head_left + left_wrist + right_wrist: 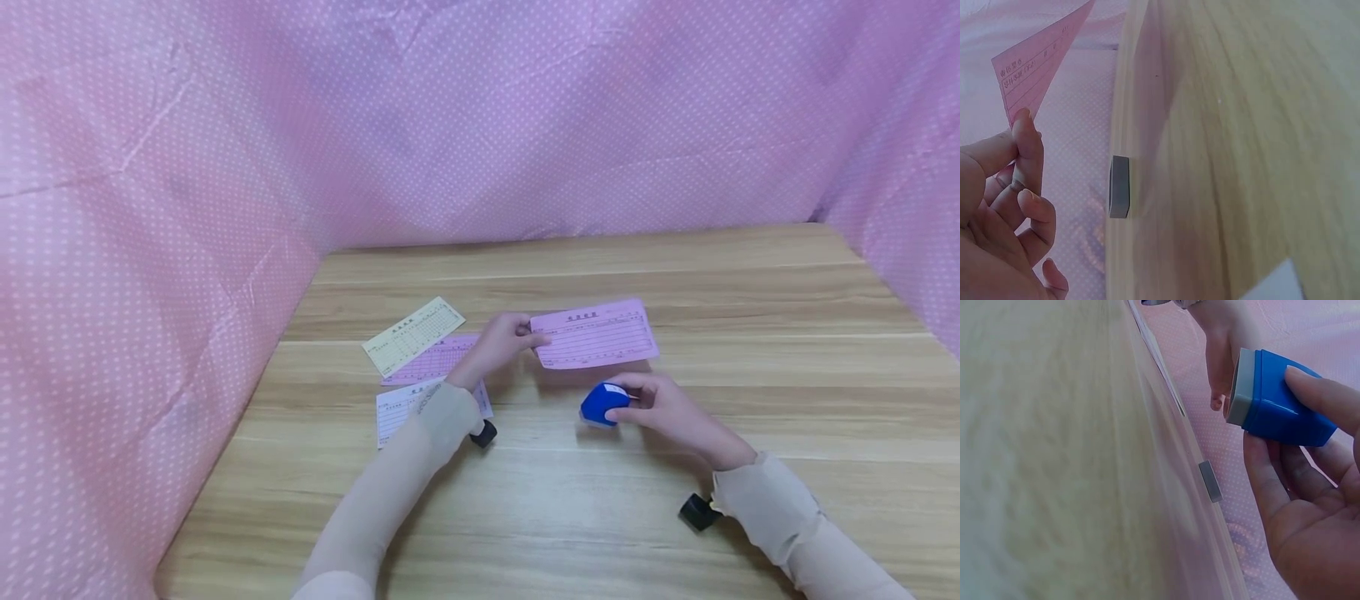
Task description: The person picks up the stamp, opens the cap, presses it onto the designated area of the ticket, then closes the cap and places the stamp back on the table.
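Two grips showed: left hand (501, 340) pinching the raised pink slip (600, 340) by its left edge, right hand (663, 406) grasping the blue stamp (602, 405), nearer and apart — this slip seemed unfinished. Whether other slips (412, 337), overlapping at left, were done was unclear — open tabletop (787, 350) reached the right edge.

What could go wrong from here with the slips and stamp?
The left hand pinches the raised pink slip by one end only; it might bend or pull free. The right hand holds the blue stamp close by; a bump might mark that slip. The left cuff overlaps the white slip in the head view and might drag it.
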{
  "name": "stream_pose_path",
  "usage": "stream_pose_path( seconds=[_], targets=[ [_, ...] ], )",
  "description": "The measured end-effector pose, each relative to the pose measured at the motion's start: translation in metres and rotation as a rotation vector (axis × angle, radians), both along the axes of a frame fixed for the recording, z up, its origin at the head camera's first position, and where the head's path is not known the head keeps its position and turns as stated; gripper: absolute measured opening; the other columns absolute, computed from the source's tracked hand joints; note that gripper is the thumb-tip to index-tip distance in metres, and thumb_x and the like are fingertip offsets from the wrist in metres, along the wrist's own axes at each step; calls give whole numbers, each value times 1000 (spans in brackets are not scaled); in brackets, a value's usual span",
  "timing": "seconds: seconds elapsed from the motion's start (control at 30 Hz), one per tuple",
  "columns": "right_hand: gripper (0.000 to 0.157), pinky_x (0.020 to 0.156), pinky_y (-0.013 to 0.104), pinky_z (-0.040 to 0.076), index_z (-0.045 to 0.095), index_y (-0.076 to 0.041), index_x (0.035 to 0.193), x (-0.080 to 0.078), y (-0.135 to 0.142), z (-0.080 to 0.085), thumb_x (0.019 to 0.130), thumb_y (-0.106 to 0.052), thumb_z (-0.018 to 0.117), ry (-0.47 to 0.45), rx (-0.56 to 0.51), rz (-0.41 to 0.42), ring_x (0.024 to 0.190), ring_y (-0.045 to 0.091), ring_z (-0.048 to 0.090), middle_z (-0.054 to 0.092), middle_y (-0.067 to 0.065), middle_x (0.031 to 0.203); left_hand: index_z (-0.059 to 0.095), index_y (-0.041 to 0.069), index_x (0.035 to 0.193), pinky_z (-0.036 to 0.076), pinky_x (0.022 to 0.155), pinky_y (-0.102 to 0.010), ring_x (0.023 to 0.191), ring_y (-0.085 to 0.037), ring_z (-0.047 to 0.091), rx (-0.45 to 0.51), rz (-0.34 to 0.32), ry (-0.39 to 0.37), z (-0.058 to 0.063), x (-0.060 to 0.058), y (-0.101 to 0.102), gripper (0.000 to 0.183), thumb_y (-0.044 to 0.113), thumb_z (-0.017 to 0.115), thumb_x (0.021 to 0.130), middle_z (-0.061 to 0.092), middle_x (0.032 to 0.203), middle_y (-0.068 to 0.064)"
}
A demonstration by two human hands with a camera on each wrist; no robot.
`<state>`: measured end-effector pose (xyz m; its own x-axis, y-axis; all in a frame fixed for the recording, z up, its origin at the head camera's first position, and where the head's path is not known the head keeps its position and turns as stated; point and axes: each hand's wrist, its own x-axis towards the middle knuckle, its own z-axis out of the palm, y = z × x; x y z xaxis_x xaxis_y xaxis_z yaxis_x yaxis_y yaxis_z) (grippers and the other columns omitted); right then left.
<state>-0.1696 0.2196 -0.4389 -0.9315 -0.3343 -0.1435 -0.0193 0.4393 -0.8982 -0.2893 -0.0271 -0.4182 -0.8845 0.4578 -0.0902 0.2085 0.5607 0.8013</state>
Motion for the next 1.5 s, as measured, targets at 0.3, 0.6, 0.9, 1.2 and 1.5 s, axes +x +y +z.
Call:
stream_pose_path(
  seconds=[0.3,0.6,0.9,1.2,1.5],
  targets=[
    [41,83,19,52,60,2,122,0,1,-1,88,-19,70,24,-45,33,97,8,61,65,19,116,66,7,89,38,53,-20,63,-13,49,1,-22,-24,-7,-5,14,19,26,70,88,70,87,-5],
    [42,83,18,52,59,2,123,1,0,3,90,-21,69,15,-47,45,97,9,62,66,18,115,67,7,89,37,49,-18,57,-10,46,-16,-30,-35,-14,-9,21,18,24,70,88,66,79,-3],
    [44,85,16,51,57,3,126,2,-1,4,90,-21,69,-2,-41,44,104,20,62,65,19,119,68,7,88,35,47,-18,52,-7,43,-31,-41,-26,-18,-11,26,18,24,71,88,60,69,-1],
    [48,86,17,52,55,6,128,2,-1,3,91,-20,68,3,-44,53,106,23,62,62,23,122,68,8,84,34,47,-18,52,-7,42,-75,-57,-8,-19,-9,30,16,23,72,87,56,66,2],
    [47,86,17,53,55,7,128,2,-1,2,90,-18,68,22,-54,53,106,18,64,62,24,123,68,11,86,35,46,-19,53,-9,45,-102,-67,-50,-19,-7,33,13,23,73,86,66,73,1]
  ],
)
